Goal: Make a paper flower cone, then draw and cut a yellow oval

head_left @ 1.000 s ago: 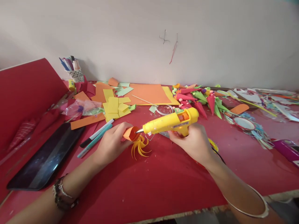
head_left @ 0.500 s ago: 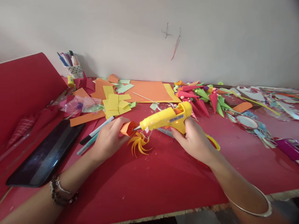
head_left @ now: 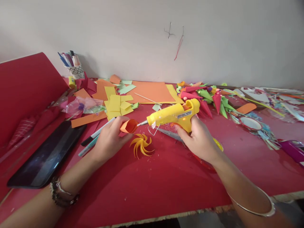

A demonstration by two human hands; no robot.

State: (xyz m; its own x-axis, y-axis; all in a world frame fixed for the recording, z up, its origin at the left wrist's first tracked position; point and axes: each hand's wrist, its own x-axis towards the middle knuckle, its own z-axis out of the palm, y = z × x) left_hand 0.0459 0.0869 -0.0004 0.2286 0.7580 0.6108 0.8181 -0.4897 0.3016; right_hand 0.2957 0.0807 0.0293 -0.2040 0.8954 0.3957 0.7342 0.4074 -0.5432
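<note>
Pinched in my left hand [head_left: 110,138] is a rolled orange paper piece [head_left: 129,126], its open end facing right. My right hand [head_left: 200,137] grips a yellow glue gun [head_left: 172,114] by its handle. The gun's metal nozzle points left, with its tip at the rim of the orange roll. Just below them a yellow curled-paper pinwheel shape [head_left: 142,145] lies on the red table [head_left: 147,190]. Scissors [head_left: 169,134] lie partly hidden under the glue gun and my right hand.
Yellow paper pieces [head_left: 115,104], an orange sheet [head_left: 149,90] and a pen cup [head_left: 76,71] stand behind. Left are a black tablet [head_left: 45,158] and markers [head_left: 89,146]. Paper cones [head_left: 216,102], a small round mirror [head_left: 250,123] and a purple object [head_left: 293,152] lie right.
The glue gun and my right hand have shifted slightly right, and the nozzle has drawn back from inside the roll to its rim. The orange roll has tilted, showing more of its opening.
</note>
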